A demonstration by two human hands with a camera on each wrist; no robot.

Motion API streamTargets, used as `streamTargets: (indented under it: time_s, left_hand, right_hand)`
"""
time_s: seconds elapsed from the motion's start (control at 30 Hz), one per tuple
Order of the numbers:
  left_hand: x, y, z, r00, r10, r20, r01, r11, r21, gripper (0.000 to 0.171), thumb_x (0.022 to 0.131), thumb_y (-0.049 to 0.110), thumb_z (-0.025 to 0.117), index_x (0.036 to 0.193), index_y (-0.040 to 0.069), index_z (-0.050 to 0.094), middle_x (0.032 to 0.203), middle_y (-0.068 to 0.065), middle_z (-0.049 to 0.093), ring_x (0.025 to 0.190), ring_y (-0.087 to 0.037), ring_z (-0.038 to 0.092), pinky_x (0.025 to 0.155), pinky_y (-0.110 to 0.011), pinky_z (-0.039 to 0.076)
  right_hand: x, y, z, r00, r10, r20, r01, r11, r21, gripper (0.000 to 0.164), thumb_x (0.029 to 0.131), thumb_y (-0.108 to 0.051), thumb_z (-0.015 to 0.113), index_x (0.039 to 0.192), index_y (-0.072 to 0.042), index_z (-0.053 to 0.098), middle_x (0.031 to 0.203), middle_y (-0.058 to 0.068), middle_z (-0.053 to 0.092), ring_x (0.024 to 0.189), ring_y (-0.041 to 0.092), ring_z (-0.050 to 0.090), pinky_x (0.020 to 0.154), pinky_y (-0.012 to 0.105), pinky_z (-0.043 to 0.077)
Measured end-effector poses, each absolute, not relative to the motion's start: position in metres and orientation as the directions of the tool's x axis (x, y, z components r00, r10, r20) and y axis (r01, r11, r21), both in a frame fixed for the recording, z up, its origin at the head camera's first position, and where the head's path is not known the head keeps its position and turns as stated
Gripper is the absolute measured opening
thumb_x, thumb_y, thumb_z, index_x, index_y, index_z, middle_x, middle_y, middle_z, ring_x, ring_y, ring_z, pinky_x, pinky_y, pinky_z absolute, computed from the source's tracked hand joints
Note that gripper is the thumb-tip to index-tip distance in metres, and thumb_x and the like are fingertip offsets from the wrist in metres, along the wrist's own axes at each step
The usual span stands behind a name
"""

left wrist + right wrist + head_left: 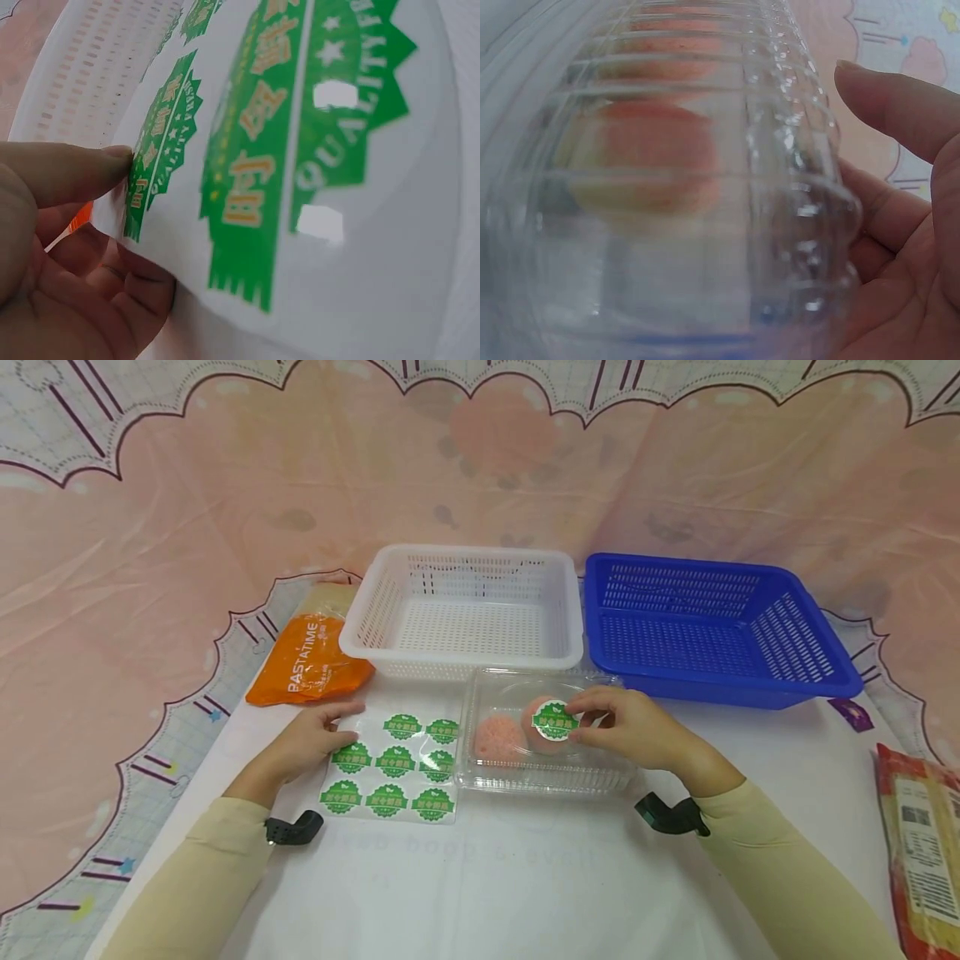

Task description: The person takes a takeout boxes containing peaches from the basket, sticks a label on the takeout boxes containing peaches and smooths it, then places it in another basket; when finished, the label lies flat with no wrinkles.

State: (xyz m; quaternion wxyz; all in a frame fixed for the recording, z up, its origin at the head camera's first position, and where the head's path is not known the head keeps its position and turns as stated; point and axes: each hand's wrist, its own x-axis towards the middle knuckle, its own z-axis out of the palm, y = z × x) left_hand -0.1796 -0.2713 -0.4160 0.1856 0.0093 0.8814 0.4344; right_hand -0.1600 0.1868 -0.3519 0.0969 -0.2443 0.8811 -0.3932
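My left hand point(303, 742) pinches the upper left edge of a sheet of round green stickers point(395, 761), thumb on top and fingers beneath; the left wrist view shows this close up. A single round green-and-white sticker point(554, 721) is over the lid of a clear plastic clamshell box point(480, 777). My right hand point(630, 727) holds that sticker by its right side, with the thumb and forefinger at its edge. Two round pinkish fruits point(500, 740) sit inside the box, one partly covered by the sticker. The right wrist view looks through the box's ribbed side, and the sticker is hidden there.
A white plastic basket point(461, 658) and a blue basket point(720, 685) stand behind the box. An orange packet point(311, 660) lies at the left by the white basket. At the right edge is a red-and-yellow packet point(926, 843), with a small purple wrapper point(851, 714) near the blue basket.
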Motion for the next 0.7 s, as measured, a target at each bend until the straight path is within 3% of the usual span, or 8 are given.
streamTargets:
  time_s: [0.4,0.7]
  left_hand:
    - [-0.1807,-0.2697,-0.4183,-0.934,0.127,-0.335,-0.163,0.682,0.713,0.056,0.098,0.017,0.063,0.151,0.01,0.046,0.15,-0.022,0.041,0.119,-0.037,0.039,0.11,-0.057,0.035]
    - [-0.179,-0.2699,-0.4189,-0.934,0.11,-0.341,-0.175,0.691,0.702,0.057,0.098,0.018,0.064,0.151,0.011,0.046,0.142,-0.022,0.047,0.116,-0.037,0.041,0.107,-0.056,0.038]
  right_hand:
    - [-0.1643,0.1851,-0.3533,-0.863,-0.503,0.044,-0.378,0.587,-0.716,0.035,0.089,-0.016,0.077,0.119,0.001,0.07,0.116,0.008,0.067,0.095,0.019,0.06,0.083,0.036,0.054]
    - [-0.1654,0.1817,-0.3536,-0.86,-0.508,0.05,-0.386,0.585,-0.713,0.037,0.089,-0.015,0.077,0.12,0.004,0.069,0.114,0.009,0.067,0.093,0.019,0.06,0.078,0.032,0.054]
